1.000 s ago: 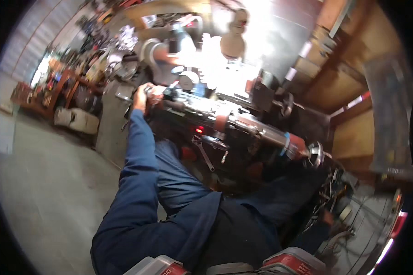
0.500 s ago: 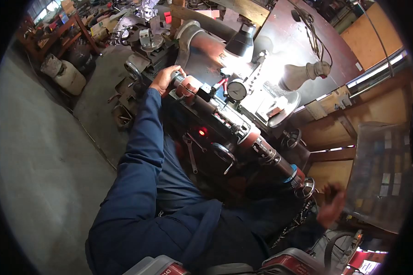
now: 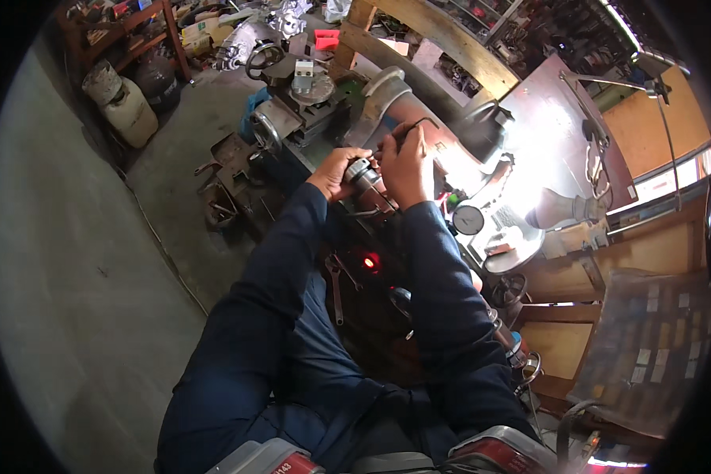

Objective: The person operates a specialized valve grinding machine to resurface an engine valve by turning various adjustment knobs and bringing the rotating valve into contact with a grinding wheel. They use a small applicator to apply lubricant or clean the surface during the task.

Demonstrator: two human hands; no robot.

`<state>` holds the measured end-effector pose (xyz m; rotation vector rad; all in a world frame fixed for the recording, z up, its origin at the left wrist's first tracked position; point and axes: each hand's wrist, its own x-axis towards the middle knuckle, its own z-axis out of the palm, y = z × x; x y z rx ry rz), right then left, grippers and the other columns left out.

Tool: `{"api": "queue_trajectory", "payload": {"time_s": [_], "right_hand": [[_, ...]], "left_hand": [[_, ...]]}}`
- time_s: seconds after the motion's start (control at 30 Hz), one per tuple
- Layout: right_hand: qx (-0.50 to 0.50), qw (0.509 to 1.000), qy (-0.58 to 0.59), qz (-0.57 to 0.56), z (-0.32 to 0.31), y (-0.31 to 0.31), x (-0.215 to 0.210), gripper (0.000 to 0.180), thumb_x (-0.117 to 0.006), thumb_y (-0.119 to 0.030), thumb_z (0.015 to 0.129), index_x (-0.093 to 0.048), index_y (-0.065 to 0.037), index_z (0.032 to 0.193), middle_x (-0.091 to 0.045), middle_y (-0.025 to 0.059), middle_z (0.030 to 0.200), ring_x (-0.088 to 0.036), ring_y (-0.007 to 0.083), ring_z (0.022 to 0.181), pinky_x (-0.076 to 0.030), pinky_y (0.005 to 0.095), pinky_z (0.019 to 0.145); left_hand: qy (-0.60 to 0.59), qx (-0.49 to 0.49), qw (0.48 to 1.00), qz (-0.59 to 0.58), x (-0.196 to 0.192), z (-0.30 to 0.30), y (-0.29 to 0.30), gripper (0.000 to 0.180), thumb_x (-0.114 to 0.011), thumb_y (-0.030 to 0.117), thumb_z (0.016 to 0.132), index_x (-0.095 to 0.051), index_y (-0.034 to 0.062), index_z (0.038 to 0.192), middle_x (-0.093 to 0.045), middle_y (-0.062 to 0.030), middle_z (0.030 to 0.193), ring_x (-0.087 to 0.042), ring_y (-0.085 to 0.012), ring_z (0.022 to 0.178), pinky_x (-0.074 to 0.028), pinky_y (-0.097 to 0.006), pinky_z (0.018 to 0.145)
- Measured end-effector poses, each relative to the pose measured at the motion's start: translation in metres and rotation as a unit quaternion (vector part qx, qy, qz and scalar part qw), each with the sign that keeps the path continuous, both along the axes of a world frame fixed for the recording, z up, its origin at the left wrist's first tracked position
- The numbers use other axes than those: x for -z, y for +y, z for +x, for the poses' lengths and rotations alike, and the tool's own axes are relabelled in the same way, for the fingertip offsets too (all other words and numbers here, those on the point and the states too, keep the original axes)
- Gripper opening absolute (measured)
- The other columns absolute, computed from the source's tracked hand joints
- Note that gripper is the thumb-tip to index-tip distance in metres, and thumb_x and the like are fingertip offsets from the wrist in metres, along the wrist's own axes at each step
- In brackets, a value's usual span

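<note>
At the far end of a machine's long shaft sits a round metal collar (image 3: 360,171). My left hand (image 3: 336,172) is closed around its left side, fingertips over the top edge. Beside it, my right hand (image 3: 408,167) is closed, with a thin dark L-shaped hex key (image 3: 426,122) sticking out above the fingers. The hex key's other end is hidden by the hand. Just to the right of my right wrist stands a round dial gauge (image 3: 468,220). My right forearm covers much of the shaft.
Behind the hands rises a large reddish machine casting (image 3: 419,110), with a handwheel (image 3: 266,130) to their left. A bright work lamp (image 3: 561,207) shines at right. Wrenches (image 3: 336,288) hang below near a red light (image 3: 370,262). Gas cylinders (image 3: 122,107) stand far left.
My right hand has come from the lower right up to the collar, now holding the hex key. My left hand stays at the collar. The view has shifted, and a dark lamp has moved right.
</note>
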<state>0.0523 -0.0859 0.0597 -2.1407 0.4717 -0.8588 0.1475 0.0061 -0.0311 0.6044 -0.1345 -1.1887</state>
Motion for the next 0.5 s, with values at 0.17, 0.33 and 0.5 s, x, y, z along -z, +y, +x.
{"api": "queue_trajectory", "payload": {"time_s": [0.17, 0.33, 0.5], "right_hand": [[-0.01, 0.998, 0.061, -0.008, 0.008, 0.005, 0.008, 0.019, -0.06, -0.01, 0.084, -0.05, 0.001, 0.096, -0.064, 0.023, 0.082, -0.065, 0.0406, 0.078, -0.05, 0.0458, 0.071], [-0.007, 0.994, 0.112, 0.006, 0.013, -0.004, 0.008, 0.021, -0.061, -0.012, 0.084, -0.051, 0.003, 0.095, -0.065, 0.0236, 0.082, -0.065, 0.0418, 0.078, -0.05, 0.0465, 0.071], [0.007, 0.992, 0.103, -0.068, 0.014, 0.007, 0.009, 0.02, -0.059, -0.011, 0.086, -0.047, 0.002, 0.096, -0.062, 0.0239, 0.082, -0.063, 0.0391, 0.075, -0.05, 0.0448, 0.067]], "left_hand": [[0.024, 0.017, 0.999, -0.014, 0.002, 0.001, 0.004, 0.016, -0.062, 0.02, 0.081, -0.063, 0.0061, 0.09, -0.066, -0.0053, 0.084, -0.064, -0.0191, 0.075, -0.051, -0.034, 0.074], [0.049, 0.032, 0.996, -0.06, 0.002, -0.001, 0.0, 0.012, -0.059, 0.015, 0.083, -0.063, 0.0051, 0.089, -0.064, -0.0047, 0.082, -0.062, -0.0191, 0.077, -0.05, -0.033, 0.077], [0.05, -0.011, 0.996, -0.067, 0.002, -0.007, 0.008, 0.024, -0.059, 0.02, 0.084, -0.064, 0.0057, 0.103, -0.063, -0.0052, 0.094, -0.061, -0.0205, 0.089, -0.048, -0.04, 0.087]]}}
